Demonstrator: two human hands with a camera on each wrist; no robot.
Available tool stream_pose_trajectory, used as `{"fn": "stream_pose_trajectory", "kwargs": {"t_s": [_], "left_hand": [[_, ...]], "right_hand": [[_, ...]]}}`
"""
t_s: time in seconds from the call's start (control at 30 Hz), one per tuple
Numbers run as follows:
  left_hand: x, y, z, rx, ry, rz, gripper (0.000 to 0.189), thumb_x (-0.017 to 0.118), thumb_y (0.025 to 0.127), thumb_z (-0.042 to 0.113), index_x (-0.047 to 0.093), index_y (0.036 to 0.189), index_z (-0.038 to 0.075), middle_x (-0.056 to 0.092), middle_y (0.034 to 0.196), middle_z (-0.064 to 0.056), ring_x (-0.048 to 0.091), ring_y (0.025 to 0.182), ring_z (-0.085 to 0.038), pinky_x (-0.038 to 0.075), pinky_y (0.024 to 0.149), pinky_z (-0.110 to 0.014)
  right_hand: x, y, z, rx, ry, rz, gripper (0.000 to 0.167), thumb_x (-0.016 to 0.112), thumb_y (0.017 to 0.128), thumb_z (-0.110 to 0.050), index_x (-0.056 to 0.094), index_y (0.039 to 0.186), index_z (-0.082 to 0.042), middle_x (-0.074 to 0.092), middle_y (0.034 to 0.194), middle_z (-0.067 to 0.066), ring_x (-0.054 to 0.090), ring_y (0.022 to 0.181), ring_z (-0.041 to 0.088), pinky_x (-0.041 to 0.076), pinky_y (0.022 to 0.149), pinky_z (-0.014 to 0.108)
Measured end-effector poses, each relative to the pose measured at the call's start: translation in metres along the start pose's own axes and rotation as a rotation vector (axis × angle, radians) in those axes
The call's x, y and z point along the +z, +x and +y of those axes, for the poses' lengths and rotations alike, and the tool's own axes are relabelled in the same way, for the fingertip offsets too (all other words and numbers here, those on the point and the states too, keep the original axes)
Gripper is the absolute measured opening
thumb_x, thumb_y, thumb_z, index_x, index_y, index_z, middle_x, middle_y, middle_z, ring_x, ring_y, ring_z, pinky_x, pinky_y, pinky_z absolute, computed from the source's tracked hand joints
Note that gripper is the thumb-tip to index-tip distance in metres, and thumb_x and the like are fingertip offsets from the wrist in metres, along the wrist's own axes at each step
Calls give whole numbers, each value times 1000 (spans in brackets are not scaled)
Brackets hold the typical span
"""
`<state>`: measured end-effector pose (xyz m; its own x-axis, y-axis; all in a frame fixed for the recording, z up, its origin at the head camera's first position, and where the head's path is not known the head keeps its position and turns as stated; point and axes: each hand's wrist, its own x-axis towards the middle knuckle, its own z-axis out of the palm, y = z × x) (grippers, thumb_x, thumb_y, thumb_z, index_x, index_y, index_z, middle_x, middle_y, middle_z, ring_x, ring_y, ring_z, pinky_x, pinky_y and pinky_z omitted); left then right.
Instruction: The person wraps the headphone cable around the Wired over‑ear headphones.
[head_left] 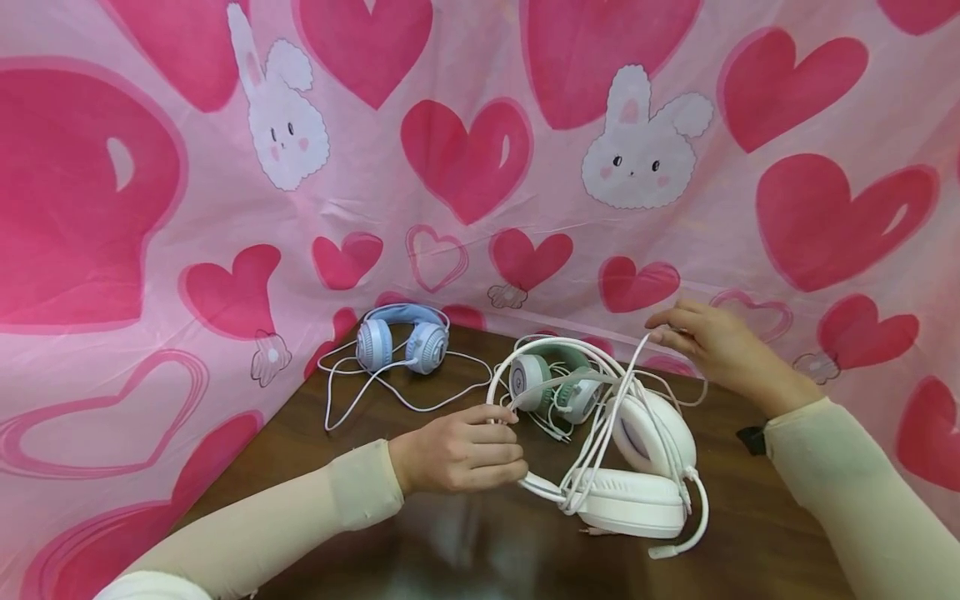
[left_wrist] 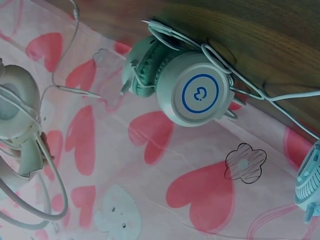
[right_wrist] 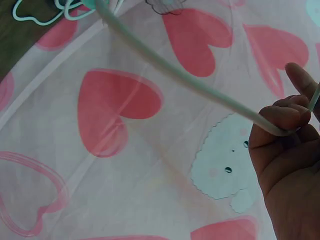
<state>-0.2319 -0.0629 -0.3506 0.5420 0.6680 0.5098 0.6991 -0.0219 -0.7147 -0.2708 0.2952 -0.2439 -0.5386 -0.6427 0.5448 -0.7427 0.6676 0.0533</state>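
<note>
A white headset [head_left: 633, 500] with a boom microphone [head_left: 678, 550] is held up above the brown table, several loops of its white cable [head_left: 600, 433] wound across the ear cups. My left hand [head_left: 461, 450] grips its headband with curled fingers. With my right hand [head_left: 701, 342] I pinch a stretch of the white cable, raised above the far ear cup; the right wrist view shows the cable [right_wrist: 190, 82] running taut into the curled fingers. In the left wrist view part of the white headset [left_wrist: 20, 105] shows at the left edge, while the left hand itself is out of sight.
Behind the white headset lie green-and-white headphones [head_left: 558, 383] with their cable bundled. Blue headphones [head_left: 405, 342] stand at the back left, their cable [head_left: 405, 404] looped loosely on the table [head_left: 330, 517]. A pink cloth [head_left: 465, 67] with hearts and rabbits hangs behind the table.
</note>
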Motion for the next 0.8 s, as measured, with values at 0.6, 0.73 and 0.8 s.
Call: {"fn": "stream_pose_trajectory", "kwargs": {"t_s": [0.6, 0.73, 0.8], "left_hand": [[2, 14, 8, -94, 59, 67, 17, 57, 96, 8, 74, 93, 9, 69, 87, 1, 64, 81, -14, 50, 89, -39], [5, 18, 6, -111, 84, 71, 13, 61, 96, 11, 74, 93, 10, 69, 89, 2, 64, 82, -13, 50, 89, -40], [7, 20, 5, -116, 96, 75, 11, 63, 95, 14, 73, 93, 10, 69, 88, 2, 64, 82, -12, 50, 89, -40]], "right_hand": [[48, -27, 19, 311, 315, -164, 19, 52, 101, -19, 70, 104, -13, 67, 93, -3, 60, 87, 18, 49, 79, 33], [62, -33, 29, 266, 403, -74, 20, 51, 101, -10, 71, 98, -6, 67, 86, -6, 58, 80, 8, 46, 72, 21], [68, -35, 33, 224, 414, -18, 17, 54, 97, -4, 71, 96, -5, 65, 86, -12, 56, 80, 1, 44, 72, 17]]}}
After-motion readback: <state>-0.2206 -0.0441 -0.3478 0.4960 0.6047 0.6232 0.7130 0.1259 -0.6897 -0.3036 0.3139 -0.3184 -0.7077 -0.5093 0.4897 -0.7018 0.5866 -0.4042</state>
